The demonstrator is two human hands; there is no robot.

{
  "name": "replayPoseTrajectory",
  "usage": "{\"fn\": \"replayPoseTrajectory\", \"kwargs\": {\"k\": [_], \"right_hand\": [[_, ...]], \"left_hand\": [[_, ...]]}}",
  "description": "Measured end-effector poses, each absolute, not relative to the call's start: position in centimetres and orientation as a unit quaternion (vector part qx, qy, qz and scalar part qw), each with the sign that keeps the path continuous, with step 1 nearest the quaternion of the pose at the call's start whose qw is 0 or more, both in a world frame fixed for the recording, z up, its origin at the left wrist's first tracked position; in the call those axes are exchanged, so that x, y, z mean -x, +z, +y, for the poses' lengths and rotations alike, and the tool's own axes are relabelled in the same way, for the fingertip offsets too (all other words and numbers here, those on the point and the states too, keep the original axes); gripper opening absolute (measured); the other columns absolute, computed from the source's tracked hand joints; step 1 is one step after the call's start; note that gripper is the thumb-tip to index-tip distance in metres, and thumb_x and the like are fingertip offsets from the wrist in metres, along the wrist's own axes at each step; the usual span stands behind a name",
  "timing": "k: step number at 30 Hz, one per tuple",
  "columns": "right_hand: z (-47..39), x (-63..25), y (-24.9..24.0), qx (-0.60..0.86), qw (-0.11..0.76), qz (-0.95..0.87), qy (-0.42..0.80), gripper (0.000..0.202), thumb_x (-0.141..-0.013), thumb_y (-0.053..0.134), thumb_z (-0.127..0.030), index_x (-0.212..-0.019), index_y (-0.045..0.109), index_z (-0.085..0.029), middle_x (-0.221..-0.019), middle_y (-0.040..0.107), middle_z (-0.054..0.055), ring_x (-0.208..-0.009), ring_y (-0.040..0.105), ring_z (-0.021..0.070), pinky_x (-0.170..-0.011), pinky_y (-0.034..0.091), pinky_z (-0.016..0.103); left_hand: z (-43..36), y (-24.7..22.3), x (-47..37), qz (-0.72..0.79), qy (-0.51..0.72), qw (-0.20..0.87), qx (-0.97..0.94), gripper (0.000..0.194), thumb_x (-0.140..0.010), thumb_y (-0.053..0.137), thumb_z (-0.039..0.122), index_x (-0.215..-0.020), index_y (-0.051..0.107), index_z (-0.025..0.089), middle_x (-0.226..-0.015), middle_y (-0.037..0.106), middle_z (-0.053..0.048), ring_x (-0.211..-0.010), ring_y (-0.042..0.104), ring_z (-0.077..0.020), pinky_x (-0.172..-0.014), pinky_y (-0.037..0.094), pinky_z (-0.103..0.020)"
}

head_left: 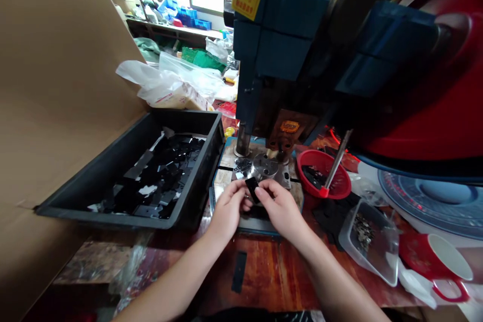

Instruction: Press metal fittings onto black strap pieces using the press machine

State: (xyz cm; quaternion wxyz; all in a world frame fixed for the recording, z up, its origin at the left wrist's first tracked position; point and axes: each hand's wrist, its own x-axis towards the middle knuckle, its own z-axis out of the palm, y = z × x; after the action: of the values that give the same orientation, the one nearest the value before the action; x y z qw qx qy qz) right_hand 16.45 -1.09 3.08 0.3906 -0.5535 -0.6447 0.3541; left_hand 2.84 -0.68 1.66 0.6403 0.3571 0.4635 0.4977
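Note:
A small black rectangular piece (252,190) is held between both hands, just in front of the round metal die (265,165) of a blue press (281,25). My right hand (277,204) pinches it with the thumb on its face. My left hand (229,208) has its fingers closed at the piece's left edge. Small dark bits (243,166) lie left of the die. Another black strip (239,271) rests on the reddish wooden table (275,271), nearer to me.
A black tray (198,181) of dark flat pieces stands left, beside cardboard (56,85). To the right are a red basket (341,181), a clear container (387,256) of small metal parts and a red mug (422,254). A metal rod (337,161) slants over the basket.

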Motion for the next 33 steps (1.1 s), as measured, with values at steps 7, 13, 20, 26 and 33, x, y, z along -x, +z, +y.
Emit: {"fn": "replayPoseTrajectory", "kwargs": {"k": [7,13,20,26,33], "right_hand": [[0.7,-18.0,2.8,0.570,0.396,-0.684,0.225,0.019,-0.087,0.048,-0.025,-0.098,0.063,-0.023,-0.096,0.067,0.003,-0.092,0.059,0.0188,-0.083,0.043,0.032],[4.1,-19.8,1.4,0.577,0.438,-0.680,0.118,0.015,-0.084,0.053,-0.027,-0.090,0.065,-0.021,-0.088,0.065,0.005,-0.088,0.056,0.0217,-0.081,0.044,0.036],[6.7,-20.4,0.0,0.589,0.487,-0.618,0.184,0.016,-0.076,0.058,-0.031,-0.085,0.066,-0.019,-0.098,0.060,0.008,-0.098,0.054,0.0232,-0.086,0.044,0.037],[7.6,-20.3,-1.0,0.574,0.502,-0.587,0.271,0.023,-0.075,0.054,-0.034,-0.089,0.062,-0.018,-0.089,0.063,0.005,-0.087,0.058,0.0199,-0.079,0.046,0.033],[8.1,-20.1,-1.1,0.573,0.511,-0.570,0.293,0.023,-0.074,0.055,-0.033,-0.089,0.063,-0.018,-0.084,0.065,0.003,-0.080,0.059,0.0184,-0.076,0.048,0.032]], "left_hand": [[2.5,2.2,-2.4,0.472,0.467,0.430,-0.611,0.029,-0.079,0.060,0.026,-0.107,0.063,0.019,-0.090,0.067,-0.003,-0.076,0.062,-0.0159,-0.070,0.050,-0.028],[6.4,1.9,-4.2,0.501,0.440,0.267,-0.696,0.015,-0.082,0.058,0.025,-0.092,0.068,0.021,-0.089,0.067,-0.003,-0.082,0.062,-0.0182,-0.079,0.049,-0.033],[8.9,1.2,-5.2,0.510,0.430,0.241,-0.705,0.016,-0.078,0.061,0.021,-0.091,0.070,0.020,-0.093,0.065,-0.006,-0.096,0.059,-0.0218,-0.092,0.045,-0.038],[10.1,0.2,-5.2,0.498,0.400,0.282,-0.716,0.024,-0.079,0.056,0.019,-0.099,0.069,0.020,-0.100,0.068,-0.005,-0.099,0.060,-0.0216,-0.092,0.046,-0.036],[10.4,0.9,-5.8,0.482,0.388,0.295,-0.728,0.025,-0.077,0.054,0.014,-0.096,0.069,0.019,-0.099,0.069,-0.004,-0.098,0.062,-0.0201,-0.091,0.047,-0.032]]}}
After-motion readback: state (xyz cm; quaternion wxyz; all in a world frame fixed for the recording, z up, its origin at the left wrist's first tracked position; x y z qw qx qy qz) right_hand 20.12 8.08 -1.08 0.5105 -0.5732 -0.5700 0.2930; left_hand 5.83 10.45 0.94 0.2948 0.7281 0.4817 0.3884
